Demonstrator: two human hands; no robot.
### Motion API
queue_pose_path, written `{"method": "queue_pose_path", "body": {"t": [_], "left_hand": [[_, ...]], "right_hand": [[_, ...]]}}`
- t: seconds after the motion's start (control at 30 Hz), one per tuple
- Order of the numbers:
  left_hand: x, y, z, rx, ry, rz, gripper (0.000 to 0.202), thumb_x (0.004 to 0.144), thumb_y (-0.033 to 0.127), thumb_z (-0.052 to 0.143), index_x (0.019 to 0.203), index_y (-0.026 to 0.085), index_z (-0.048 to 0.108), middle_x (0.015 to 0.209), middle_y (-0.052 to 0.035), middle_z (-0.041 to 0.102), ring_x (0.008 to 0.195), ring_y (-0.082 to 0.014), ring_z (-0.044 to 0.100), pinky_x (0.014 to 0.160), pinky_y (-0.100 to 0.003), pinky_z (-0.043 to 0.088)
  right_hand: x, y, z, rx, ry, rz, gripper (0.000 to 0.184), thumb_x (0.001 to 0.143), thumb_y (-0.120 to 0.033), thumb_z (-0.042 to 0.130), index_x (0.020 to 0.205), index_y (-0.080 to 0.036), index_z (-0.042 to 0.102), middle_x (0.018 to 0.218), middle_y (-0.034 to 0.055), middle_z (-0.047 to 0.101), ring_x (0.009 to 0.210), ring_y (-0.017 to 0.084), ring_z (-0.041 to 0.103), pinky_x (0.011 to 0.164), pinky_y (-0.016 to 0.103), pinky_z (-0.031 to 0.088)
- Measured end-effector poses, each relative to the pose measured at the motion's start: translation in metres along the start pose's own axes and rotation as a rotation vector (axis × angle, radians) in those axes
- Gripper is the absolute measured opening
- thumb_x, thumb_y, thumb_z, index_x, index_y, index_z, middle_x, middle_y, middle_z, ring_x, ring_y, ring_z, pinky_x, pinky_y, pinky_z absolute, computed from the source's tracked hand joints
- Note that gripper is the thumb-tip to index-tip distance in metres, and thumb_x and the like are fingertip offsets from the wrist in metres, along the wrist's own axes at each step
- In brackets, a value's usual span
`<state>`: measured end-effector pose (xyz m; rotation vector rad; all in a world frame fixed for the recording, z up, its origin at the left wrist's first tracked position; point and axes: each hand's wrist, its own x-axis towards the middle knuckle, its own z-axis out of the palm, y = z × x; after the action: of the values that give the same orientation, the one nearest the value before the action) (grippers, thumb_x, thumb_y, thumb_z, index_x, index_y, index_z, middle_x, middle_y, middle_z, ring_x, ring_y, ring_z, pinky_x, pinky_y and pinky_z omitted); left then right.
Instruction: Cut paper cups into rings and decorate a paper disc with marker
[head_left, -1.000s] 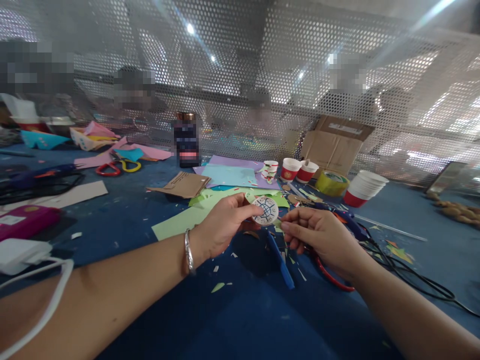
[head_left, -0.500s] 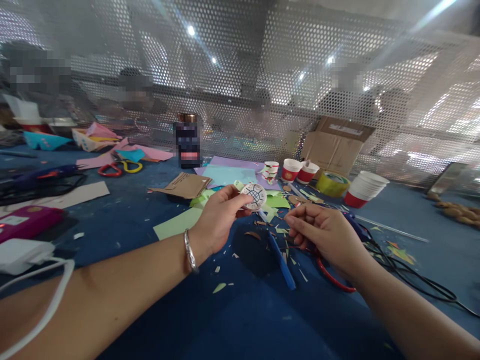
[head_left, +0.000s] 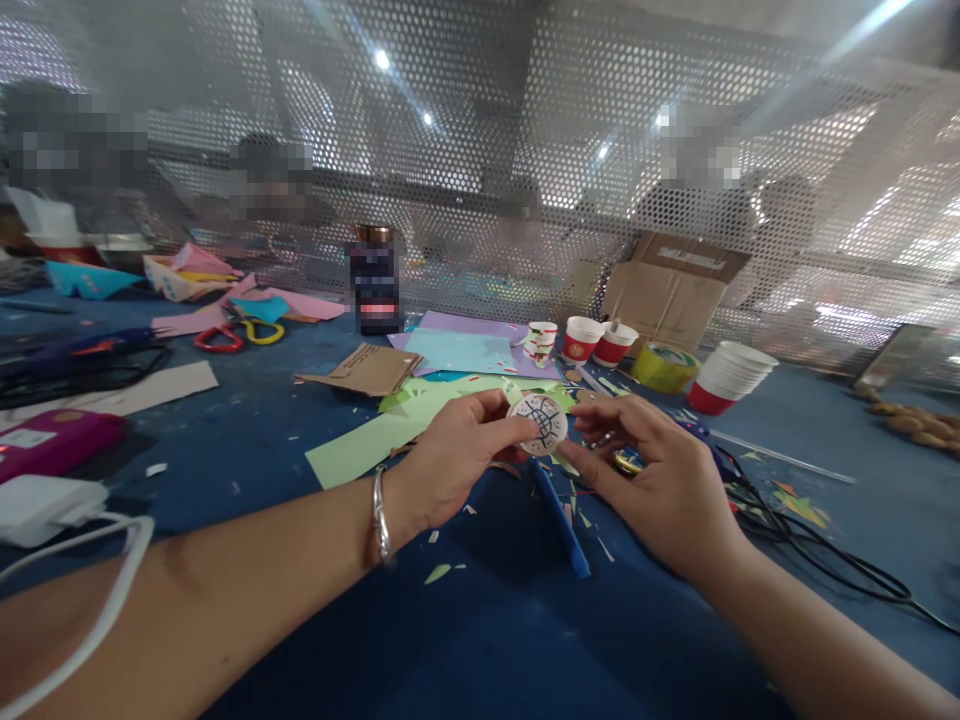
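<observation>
My left hand (head_left: pixel 465 445) pinches a small round white piece (head_left: pixel 545 424) with a pattern of dark blue lines on its face. Its thumb lies across the near side while the other fingers stay behind. Close to the piece's right edge is my right hand (head_left: pixel 660 470), thumb and fingers curved and apart; whether the thumb touches the edge I cannot tell. A gold and blue item (head_left: pixel 628 460), too small to name, shows beyond the right palm. Below the round piece a blue pen-like stick (head_left: pixel 562 520) lies on the dark blue table (head_left: pixel 420 640), amid paper scraps.
Coloured paper sheets (head_left: pixel 465 350), folded cardboard (head_left: pixel 371 370) and paper cups (head_left: pixel 583 340) lie ahead. Yellow tape (head_left: pixel 665 368) and stacked cups (head_left: pixel 731 378) stand right, near black cables (head_left: pixel 832 560). Leftward are scissors (head_left: pixel 219 340) and a white charger (head_left: pixel 52 508). Perforated mesh (head_left: pixel 465 200) rises behind.
My left hand has brought the round piece right and slightly down. My right hand's fingers have spread and moved near it. A red curved handle below the right hand is now hidden.
</observation>
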<state>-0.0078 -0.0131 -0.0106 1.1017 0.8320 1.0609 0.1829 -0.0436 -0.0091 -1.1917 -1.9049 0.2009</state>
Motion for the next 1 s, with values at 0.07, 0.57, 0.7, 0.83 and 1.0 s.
{"method": "queue_pose_path", "body": {"t": [0.07, 0.57, 0.7, 0.83, 1.0], "left_hand": [[-0.001, -0.001, 0.000, 0.012, -0.016, -0.011, 0.017, 0.071, 0.023, 0.076, 0.084, 0.014, 0.068, 0.087, -0.0032, 0.068, 0.075, -0.0128, 0.061, 0.067, -0.027, 0.049], [-0.003, 0.001, -0.001, -0.179, -0.357, -0.056, 0.029, 0.084, 0.024, 0.071, 0.111, 0.015, 0.073, 0.108, -0.0097, 0.071, 0.089, -0.0142, 0.061, 0.081, -0.027, 0.051], [0.000, 0.002, -0.006, -0.187, -0.446, -0.061, 0.029, 0.085, 0.022, 0.070, 0.114, 0.018, 0.073, 0.111, -0.0090, 0.070, 0.092, -0.0147, 0.062, 0.083, -0.027, 0.051], [-0.001, 0.003, -0.008, -0.177, -0.418, -0.051, 0.026, 0.082, 0.019, 0.074, 0.108, 0.020, 0.075, 0.106, -0.0061, 0.071, 0.091, -0.0135, 0.063, 0.083, -0.024, 0.049], [-0.002, 0.003, -0.004, -0.172, -0.375, -0.039, 0.032, 0.079, 0.018, 0.077, 0.111, 0.020, 0.075, 0.099, -0.0043, 0.070, 0.085, -0.0110, 0.061, 0.080, -0.023, 0.048]], "right_hand": [[0.000, 0.000, 0.001, -0.053, -0.024, -0.040, 0.029, 0.085, -0.037, 0.073, 0.109, -0.023, 0.066, 0.105, 0.0042, 0.067, 0.084, 0.017, 0.063, 0.075, 0.032, 0.054], [0.000, -0.002, -0.001, 0.145, -0.111, 0.038, 0.039, 0.085, -0.040, 0.073, 0.120, -0.026, 0.062, 0.112, 0.0041, 0.068, 0.093, 0.019, 0.066, 0.082, 0.035, 0.056], [0.000, 0.000, -0.003, 0.293, -0.142, 0.114, 0.043, 0.084, -0.040, 0.075, 0.122, -0.026, 0.061, 0.118, 0.0052, 0.067, 0.098, 0.020, 0.066, 0.085, 0.034, 0.057], [0.001, 0.000, -0.005, 0.292, -0.177, 0.115, 0.044, 0.083, -0.035, 0.077, 0.123, -0.027, 0.061, 0.121, 0.0046, 0.066, 0.098, 0.019, 0.066, 0.083, 0.032, 0.057], [0.003, 0.002, -0.007, 0.293, -0.199, 0.085, 0.042, 0.083, -0.031, 0.076, 0.122, -0.027, 0.062, 0.120, 0.0041, 0.066, 0.094, 0.018, 0.067, 0.078, 0.030, 0.058]]}}
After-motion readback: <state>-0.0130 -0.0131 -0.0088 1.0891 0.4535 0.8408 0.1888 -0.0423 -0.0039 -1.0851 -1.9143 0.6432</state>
